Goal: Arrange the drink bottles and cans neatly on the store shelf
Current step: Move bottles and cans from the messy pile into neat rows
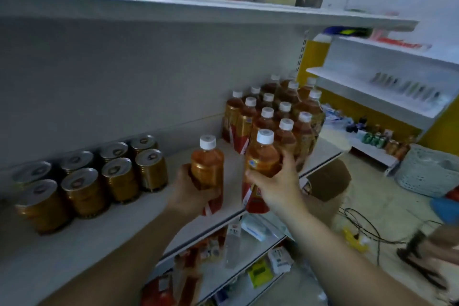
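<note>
My left hand (pixel 192 192) grips an orange tea bottle (pixel 207 161) with a white cap, held over the white shelf (pixel 104 233). My right hand (pixel 274 185) grips a second tea bottle (pixel 262 159) of the same kind, right beside a packed group of tea bottles (pixel 280 117) standing at the shelf's right end. Several gold cans (pixel 87 176) stand in two rows on the left of the shelf. Both held bottles are upright, about a hand's width apart.
An upper shelf (pixel 198 10) with boxes hangs overhead. Lower shelves (pixel 248 251) hold mixed packets. A cardboard box (pixel 327 179), cables (pixel 360 226) and a white woven basket (pixel 427 171) lie on the floor to the right. Another shelf unit (pixel 377 97) stands beyond.
</note>
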`<state>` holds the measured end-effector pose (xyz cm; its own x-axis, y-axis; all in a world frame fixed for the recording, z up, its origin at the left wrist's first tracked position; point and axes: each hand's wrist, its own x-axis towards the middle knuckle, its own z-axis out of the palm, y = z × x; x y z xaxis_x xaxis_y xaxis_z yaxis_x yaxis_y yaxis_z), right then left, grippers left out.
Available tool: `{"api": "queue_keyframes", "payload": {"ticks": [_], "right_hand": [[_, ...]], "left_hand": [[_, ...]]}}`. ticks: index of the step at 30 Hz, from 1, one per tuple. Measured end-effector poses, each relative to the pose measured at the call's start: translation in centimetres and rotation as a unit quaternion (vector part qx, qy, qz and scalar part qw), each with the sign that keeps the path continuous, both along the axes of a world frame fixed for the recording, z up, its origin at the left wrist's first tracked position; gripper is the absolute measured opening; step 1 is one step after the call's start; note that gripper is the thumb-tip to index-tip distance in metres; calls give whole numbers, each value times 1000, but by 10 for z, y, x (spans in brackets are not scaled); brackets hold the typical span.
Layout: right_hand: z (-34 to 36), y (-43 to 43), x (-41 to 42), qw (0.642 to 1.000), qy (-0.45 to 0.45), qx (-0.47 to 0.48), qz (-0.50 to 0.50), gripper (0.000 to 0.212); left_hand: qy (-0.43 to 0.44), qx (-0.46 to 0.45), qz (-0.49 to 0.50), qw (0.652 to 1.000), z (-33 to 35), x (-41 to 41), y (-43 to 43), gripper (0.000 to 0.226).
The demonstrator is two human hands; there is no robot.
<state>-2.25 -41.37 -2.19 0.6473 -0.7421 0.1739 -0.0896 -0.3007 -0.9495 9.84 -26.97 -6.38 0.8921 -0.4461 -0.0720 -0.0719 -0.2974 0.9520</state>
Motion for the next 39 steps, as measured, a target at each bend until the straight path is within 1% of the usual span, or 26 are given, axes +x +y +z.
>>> {"api": "queue_keyframes", "payload": {"ticks": [4,7,9,11,14,17,19,21,23,25,27,30,36,39], "right_hand": [[-29,-31,-1,998,3,-42,50,77],[-42,-51,-5,996,-12,-52,69,79],[-47,-62,-5,993,-32,-78,78,81],[-50,-69,-1,990,-48,-103,85,84],[-53,-70,3,984,-48,-150,87,96],[-56,-72,4,977,-38,-184,96,97],[-58,-75,4,977,-17,-188,103,96],[-58,-77,4,979,-2,-178,103,95],[-59,-77,4,980,2,-169,105,94],[-62,-77,5,980,-1,-169,102,94],[-63,-78,6,982,-3,-161,101,95],[-63,-77,7,985,-2,-144,99,98],[-65,-75,9,983,-6,-162,85,97],[-64,-75,8,985,4,-152,84,96]], "left_hand": [[-31,-14,78,996,-11,-9,-36,73],[-61,-5,105,993,-13,-16,-54,78],[-61,11,110,992,-18,-17,-58,87],[-43,20,121,992,-25,-16,-59,93],[-22,18,136,990,-32,-12,-68,92],[-33,1,165,986,-33,-1,-90,94],[-57,38,167,984,-25,6,-105,101],[-64,90,143,984,-25,19,-113,105],[-83,118,112,983,-31,29,-115,108],[-86,117,100,984,-33,35,-116,108],[-91,110,102,985,-35,44,-121,103],[-98,123,98,983,-32,61,-132,98],[-107,126,100,981,-34,96,-150,89],[-103,122,104,982,-37,106,-154,84]]}}
